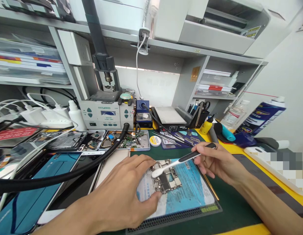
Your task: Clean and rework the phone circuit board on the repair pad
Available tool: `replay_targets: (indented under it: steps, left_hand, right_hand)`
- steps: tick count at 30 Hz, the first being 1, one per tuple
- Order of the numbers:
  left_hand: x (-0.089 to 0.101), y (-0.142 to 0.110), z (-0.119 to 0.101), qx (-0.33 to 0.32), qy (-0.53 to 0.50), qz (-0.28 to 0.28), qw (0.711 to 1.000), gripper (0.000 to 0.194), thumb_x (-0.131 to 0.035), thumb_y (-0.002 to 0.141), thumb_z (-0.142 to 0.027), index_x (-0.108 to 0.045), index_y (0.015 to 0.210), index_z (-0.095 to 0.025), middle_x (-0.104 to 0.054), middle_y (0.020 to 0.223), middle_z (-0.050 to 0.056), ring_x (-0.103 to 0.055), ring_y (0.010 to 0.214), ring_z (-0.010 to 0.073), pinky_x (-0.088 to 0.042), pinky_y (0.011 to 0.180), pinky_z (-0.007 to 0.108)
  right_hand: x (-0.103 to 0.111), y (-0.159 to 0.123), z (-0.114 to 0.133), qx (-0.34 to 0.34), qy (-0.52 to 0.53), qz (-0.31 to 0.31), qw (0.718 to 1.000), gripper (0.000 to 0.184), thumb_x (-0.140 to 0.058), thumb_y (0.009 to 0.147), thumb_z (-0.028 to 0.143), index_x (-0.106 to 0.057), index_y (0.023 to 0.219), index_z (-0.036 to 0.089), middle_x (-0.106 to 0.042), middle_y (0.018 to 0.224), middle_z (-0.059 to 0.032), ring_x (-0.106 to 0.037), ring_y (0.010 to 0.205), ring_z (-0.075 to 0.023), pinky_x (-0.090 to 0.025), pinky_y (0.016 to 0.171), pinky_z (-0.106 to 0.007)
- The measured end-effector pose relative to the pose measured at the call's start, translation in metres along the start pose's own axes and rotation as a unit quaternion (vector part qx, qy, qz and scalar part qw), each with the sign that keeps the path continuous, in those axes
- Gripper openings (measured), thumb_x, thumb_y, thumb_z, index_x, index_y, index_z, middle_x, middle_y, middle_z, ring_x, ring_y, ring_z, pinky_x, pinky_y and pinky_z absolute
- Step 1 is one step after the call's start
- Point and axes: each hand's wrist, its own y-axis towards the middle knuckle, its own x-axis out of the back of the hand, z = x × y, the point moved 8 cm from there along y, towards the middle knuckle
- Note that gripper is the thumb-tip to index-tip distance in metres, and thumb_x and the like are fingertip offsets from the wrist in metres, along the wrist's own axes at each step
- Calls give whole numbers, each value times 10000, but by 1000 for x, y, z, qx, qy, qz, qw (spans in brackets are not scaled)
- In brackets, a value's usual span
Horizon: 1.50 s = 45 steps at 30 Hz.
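A phone circuit board (167, 181) lies on a blue and white packet (190, 195) in the middle of the bench. With thumb and fingertips, my left hand (126, 189) grips the board along its left side. My right hand (215, 161) is closed around the black handle of a toothbrush (177, 162). Its white head rests over the upper left part of the board, and the bristles are hidden beneath it. Under the packet shows a dark perforated mat (176, 217).
A hot-air rework station (104, 114) stands behind, its black hose (92, 173) sweeping across the left side. Trays of phone parts (128, 140), a heating plate (169, 117), tweezers (168, 138), a yellow bottle (207, 125) and a spray can (261, 116) line the back. Phones (77, 176) lie left.
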Motion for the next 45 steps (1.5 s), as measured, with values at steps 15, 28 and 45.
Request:
replay_targets:
  steps: [15,28,45]
  left_hand:
    - [1,2,-1,-4,2,-5,1000,555,-630,863,-417,-588,1356,-165,-631,1382,107,-597,1265,304,-432,1158,509]
    - [1,-1,0,-7,24,-1,1000,582,-594,902,-468,-554,1408,-182,-602,1430,101,-572,1308,316,-464,1137,510]
    - [2,-3,1,-5,27,-3,1000,575,-599,920,-475,-554,1418,-191,-589,1455,112,-567,1323,330,-451,1154,515]
  right_hand:
    - [2,-3,2,10,-12,-13,1000,201,-869,760,327,-790,776,143,-742,582,-65,-690,455,-170,-497,346,-156]
    - [3,-2,2,5,-10,-17,1000,184,-842,773,305,-784,775,130,-738,584,-68,-673,437,-162,-495,347,-166]
    - [-2,-5,3,-1,-8,2,1000,207,-855,767,330,-781,776,137,-738,578,-68,-680,434,-169,-484,341,-164]
